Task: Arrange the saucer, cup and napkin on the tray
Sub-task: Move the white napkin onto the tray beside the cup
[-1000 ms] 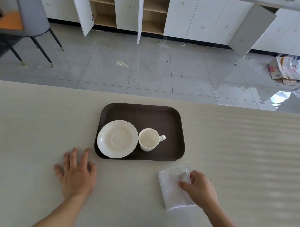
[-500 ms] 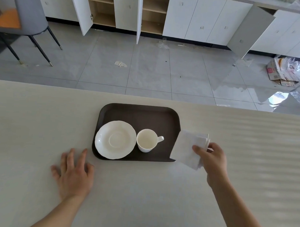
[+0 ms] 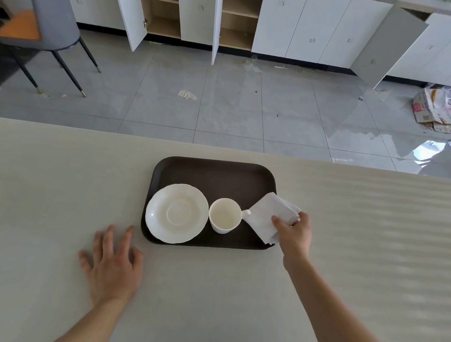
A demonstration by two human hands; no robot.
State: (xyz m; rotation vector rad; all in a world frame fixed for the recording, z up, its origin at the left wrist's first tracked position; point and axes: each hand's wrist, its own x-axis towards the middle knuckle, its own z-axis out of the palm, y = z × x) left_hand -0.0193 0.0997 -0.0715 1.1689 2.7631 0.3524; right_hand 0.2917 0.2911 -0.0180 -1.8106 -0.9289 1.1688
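Observation:
A dark brown tray point(image 3: 214, 174) lies on the pale table. On its left part sits a white saucer point(image 3: 176, 213); a white cup point(image 3: 225, 216) stands upright beside it, handle pointing right. My right hand point(image 3: 294, 233) pinches a folded white napkin point(image 3: 267, 215) over the tray's right end, close to the cup's handle; whether the napkin rests on the tray I cannot tell. My left hand point(image 3: 112, 264) lies flat on the table, fingers spread, just left of the tray's near corner, holding nothing.
The table's far edge point(image 3: 220, 145) runs just behind the tray, with grey tiled floor beyond. A grey chair point(image 3: 49, 24) stands at the far left, white cupboards with open doors along the back, crushed cardboard point(image 3: 437, 109) at the far right.
My right hand lifted the napkin from the table in front of the tray and carried it up and left, onto the tray's right end. My left hand stayed flat on the table.

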